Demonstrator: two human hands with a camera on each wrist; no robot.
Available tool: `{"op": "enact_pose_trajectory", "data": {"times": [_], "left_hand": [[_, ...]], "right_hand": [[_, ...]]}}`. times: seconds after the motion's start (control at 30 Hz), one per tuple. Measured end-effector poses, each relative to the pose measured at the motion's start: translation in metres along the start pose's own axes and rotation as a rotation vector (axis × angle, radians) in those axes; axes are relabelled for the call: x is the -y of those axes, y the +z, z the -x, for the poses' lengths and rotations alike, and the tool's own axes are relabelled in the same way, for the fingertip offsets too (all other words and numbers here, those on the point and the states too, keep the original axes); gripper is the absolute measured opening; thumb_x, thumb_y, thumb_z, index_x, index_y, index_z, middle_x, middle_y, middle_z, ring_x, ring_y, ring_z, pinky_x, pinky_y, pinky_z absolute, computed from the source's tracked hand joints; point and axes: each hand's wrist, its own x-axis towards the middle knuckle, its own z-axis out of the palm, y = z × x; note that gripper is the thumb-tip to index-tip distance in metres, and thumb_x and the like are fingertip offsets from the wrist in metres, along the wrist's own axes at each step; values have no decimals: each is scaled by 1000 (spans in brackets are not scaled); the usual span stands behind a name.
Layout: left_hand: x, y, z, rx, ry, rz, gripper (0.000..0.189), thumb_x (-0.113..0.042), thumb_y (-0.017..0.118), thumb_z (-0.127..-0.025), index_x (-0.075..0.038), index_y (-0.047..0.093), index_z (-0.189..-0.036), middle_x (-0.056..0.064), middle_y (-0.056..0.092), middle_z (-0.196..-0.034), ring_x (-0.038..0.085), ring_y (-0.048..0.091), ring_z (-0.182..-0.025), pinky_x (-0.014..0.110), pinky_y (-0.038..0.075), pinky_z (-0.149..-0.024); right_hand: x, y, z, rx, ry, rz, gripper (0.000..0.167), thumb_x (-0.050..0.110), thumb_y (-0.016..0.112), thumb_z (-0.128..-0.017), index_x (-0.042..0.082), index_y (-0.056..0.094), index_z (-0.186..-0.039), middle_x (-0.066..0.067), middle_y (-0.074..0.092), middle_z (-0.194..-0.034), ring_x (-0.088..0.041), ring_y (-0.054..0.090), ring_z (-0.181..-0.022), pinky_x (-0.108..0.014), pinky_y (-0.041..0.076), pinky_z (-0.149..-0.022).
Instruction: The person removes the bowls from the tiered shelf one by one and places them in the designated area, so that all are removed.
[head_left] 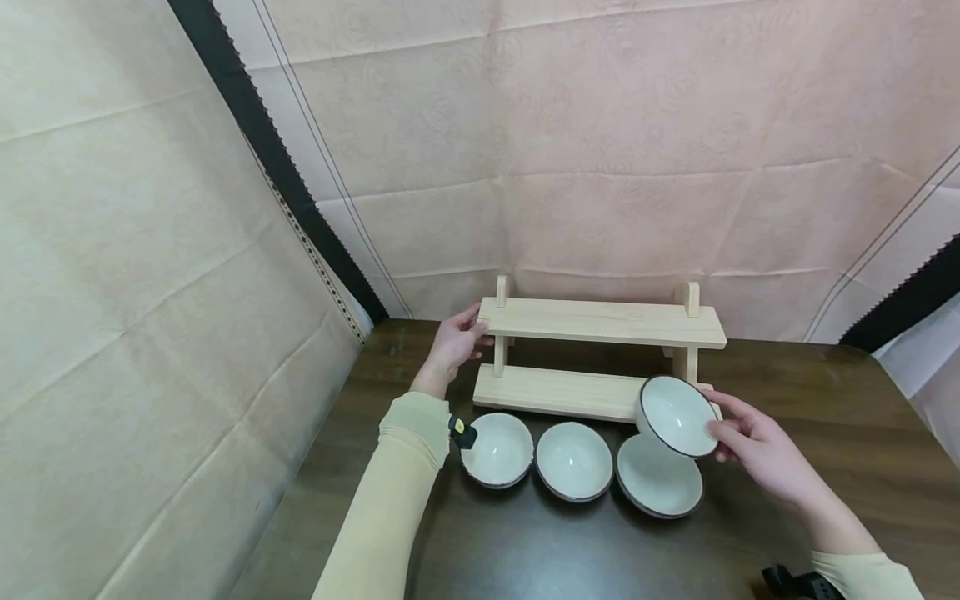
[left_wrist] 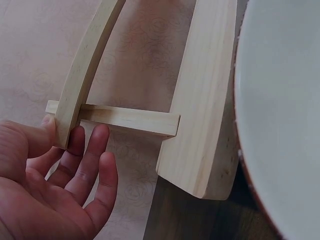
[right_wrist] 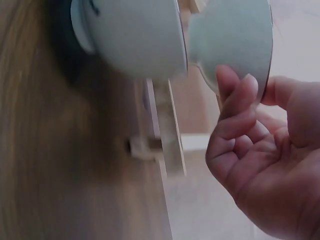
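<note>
A light wooden two-tier rack stands on the table near the back. My left hand grips the left end of its upper board, thumb on one side and fingers curled behind, as the left wrist view shows. My right hand pinches the rim of a white dark-rimmed bowl between thumb and fingers. This bowl is tilted and raised above the rightmost bowl, in front of the rack's lower board at the right. In the right wrist view, the held bowl shows its pale outer side.
In front of the rack, a left bowl and a middle bowl sit in a row with the rightmost one. The dark wooden table is bounded by pale cloth behind and on the left.
</note>
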Motion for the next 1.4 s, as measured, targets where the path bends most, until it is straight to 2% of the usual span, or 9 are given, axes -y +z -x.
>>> {"op": "enact_pose_trajectory", "data": {"times": [0.1,0.2,0.33,0.43,0.67,0.9,1.0,1.23,1.4], "left_hand": [[0,1,1,4,2,-6,55,-18,64,-110,-24,50,-162,12,70,-127,25,75,-99,45,59,-85],[0,2,1,6,-4,-7,54,-19,64,-110,-25,50,-162,11,70,-128,24,75,-99,41,58,-80],[-1,3,0,10,4,-12,54,-19,64,-110,-25,50,-162,11,69,-130,26,75,-101,33,56,-75],[-1,2,0,14,7,-14,55,-19,64,-110,-23,49,-163,13,69,-132,30,75,-105,31,55,-72],[-2,-1,1,13,-3,-18,56,-18,63,-110,-22,47,-164,12,69,-130,29,75,-104,31,56,-72],[-3,-2,0,14,-4,-14,56,-18,64,-110,-22,48,-164,12,68,-126,25,75,-99,30,55,-70],[-1,-3,1,7,-15,-11,56,-18,64,-110,-24,48,-163,11,67,-123,26,75,-99,32,56,-72],[-2,-3,2,-1,-24,-22,55,-19,64,-110,-26,50,-162,11,68,-126,27,75,-101,33,56,-73],[-5,-2,1,10,-26,-36,56,-20,62,-111,-24,47,-164,12,68,-131,28,75,-103,48,58,-88]], "right_hand": [[-8,-16,10,-1,-4,37,46,9,58,-111,2,46,-155,-7,67,-79,-20,63,-68,-30,56,-63],[-16,-32,24,5,-21,64,43,6,57,-111,17,52,-152,-9,66,-75,-20,63,-66,-31,54,-60],[-25,-55,38,16,-29,81,50,3,55,-111,36,54,-149,-7,64,-75,-19,61,-66,-32,51,-57],[-31,-66,46,27,-10,103,51,4,55,-111,39,53,-147,-7,65,-74,-18,61,-66,-32,50,-56],[-44,-75,61,104,-13,134,48,2,55,-110,25,52,-152,-9,66,-74,-21,62,-66,-34,52,-59],[-50,-85,63,182,-16,135,56,1,54,-110,40,54,-150,-7,66,-74,-20,62,-66,-33,50,-58],[-52,-85,62,214,-26,129,57,0,54,-110,39,54,-152,-5,67,-76,-20,62,-66,-34,50,-58],[-50,-80,57,217,-8,196,48,5,55,-111,19,52,-157,-2,65,-76,-20,62,-67,-29,49,-62],[-47,-76,55,220,36,236,46,10,56,-112,10,50,-158,0,63,-75,-21,62,-67,-27,48,-65]]}}
